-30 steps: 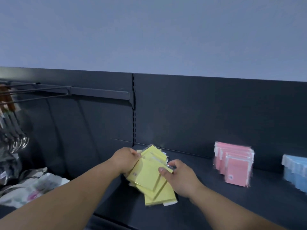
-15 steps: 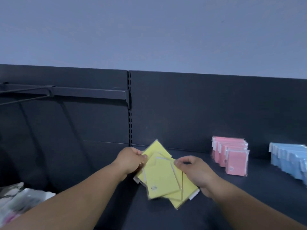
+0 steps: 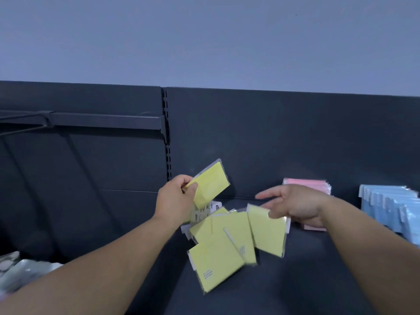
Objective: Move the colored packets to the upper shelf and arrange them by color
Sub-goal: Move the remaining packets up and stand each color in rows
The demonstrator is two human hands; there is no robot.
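Yellow packets [image 3: 229,242] lie fanned loosely on the dark shelf [image 3: 318,280], directly below and between both hands, with bare shelf in front toward the near edge. The left hand [image 3: 176,202] pinches one yellow packet [image 3: 210,183] by thumb and fingers, tilted, lifted near the back panel [image 3: 272,137]. The right hand [image 3: 295,206] is spread open over another's top corner; contact unclear. Beyond it stand pink packets [image 3: 306,184], then blue packets [image 3: 391,205].

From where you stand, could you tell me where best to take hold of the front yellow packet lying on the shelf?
Pinch the front yellow packet at its near lower corner, coming from the front edge of the shelf. It lies flat and tilted, that corner points toward you, and its far end touches the other packets, so a side approach would likely disturb them.
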